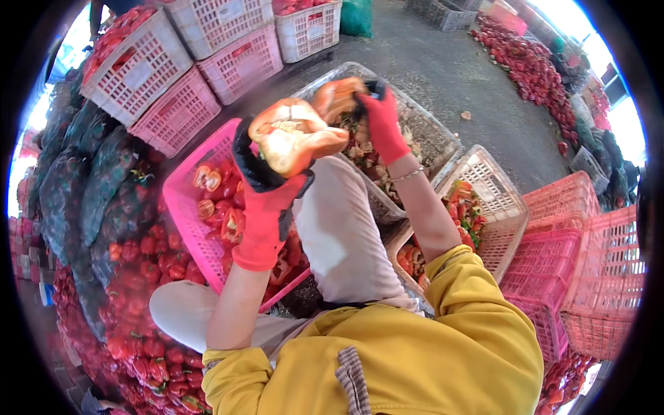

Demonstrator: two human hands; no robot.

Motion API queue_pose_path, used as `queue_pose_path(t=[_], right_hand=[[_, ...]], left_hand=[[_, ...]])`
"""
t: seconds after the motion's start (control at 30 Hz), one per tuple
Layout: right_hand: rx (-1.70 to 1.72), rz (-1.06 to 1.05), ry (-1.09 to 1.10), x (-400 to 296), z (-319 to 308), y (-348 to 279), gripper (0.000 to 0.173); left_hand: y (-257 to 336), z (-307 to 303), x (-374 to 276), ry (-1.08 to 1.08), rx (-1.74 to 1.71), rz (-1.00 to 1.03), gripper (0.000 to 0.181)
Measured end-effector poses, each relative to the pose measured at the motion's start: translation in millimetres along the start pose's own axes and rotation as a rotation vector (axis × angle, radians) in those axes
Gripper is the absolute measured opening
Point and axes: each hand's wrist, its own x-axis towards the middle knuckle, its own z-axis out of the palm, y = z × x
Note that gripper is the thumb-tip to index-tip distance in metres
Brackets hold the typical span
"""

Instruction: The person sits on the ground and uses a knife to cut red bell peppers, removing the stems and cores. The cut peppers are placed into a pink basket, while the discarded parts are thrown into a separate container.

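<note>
My left hand [267,207], in a red glove with a black palm coating, cups a cut-open bell pepper [290,137]. The pale inside and seeds face up. At its right edge another orange-red bell pepper piece [337,97] is pinched by my right hand [381,122], gloved the same way and blurred. I cannot tell whether the two pieces are still joined. Below my left hand is a pink plastic crate [187,181] with red peppers and cut pieces [233,225]. Under my right hand a grey crate [430,135] holds pepper cores and scraps [386,179].
At my right stands a beige crate [500,218] with cut peppers. Stacked pink crates [544,264] rise beyond it. White and pink crates [140,67] are stacked at the upper left. Mesh sacks [109,181] and a heap of red peppers [150,311] lie to my left.
</note>
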Motion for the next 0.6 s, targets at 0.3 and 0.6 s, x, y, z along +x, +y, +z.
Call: queue_pose_path(t=[0.3, 0.6], right_hand=[[0.696, 0.312, -0.568, -83, 120, -13, 0.033], [0.242, 0.412, -0.379, -77, 155, -43, 0.016]], left_hand=[[37, -10, -35, 0.072, 0.104, 0.013, 0.084], [64, -129, -83, 0.305, -0.216, 0.160, 0.075]])
